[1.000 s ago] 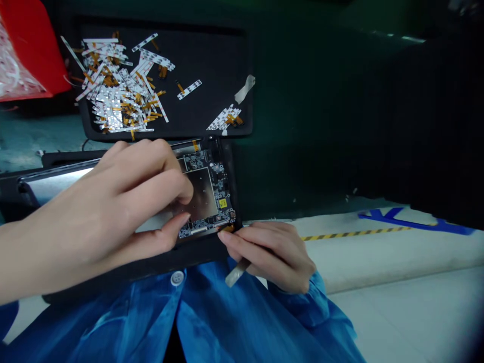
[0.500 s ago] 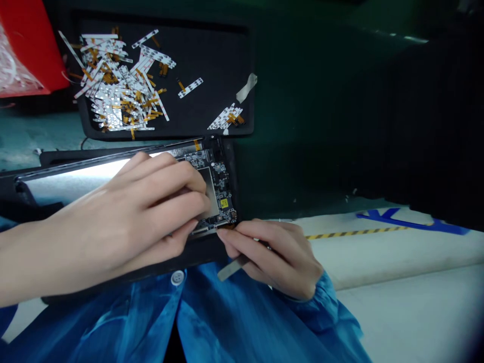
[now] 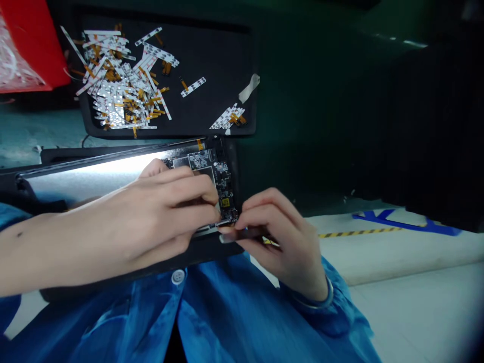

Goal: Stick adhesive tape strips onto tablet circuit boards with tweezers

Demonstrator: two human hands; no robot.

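An opened tablet (image 3: 94, 176), with a bright metal back plate and a bare circuit board (image 3: 223, 184) at its right end, lies in front of me. My left hand (image 3: 162, 212) rests over the board with its fingers curled down; whatever the fingertips pinch or press is hidden beneath them. At the board's lower right corner my right hand (image 3: 283, 237) is closed on a thin flat metal tool (image 3: 229, 237). The tool's blunt grey end points left, just below the board's edge. A small orange-brown flex piece shows by the right fingertips.
Behind the tablet, a black tray (image 3: 223, 50) holds a heap of white strips (image 3: 121, 85) with orange flex tails. A few strips lie apart, near a pale tape scrap (image 3: 249, 88). A red container (image 3: 38, 40) stands at the far left.
My left hand has slid slightly right along the board. My right hand has turned and lifted, and the metal tool has swung up from beneath it to the board's edge.
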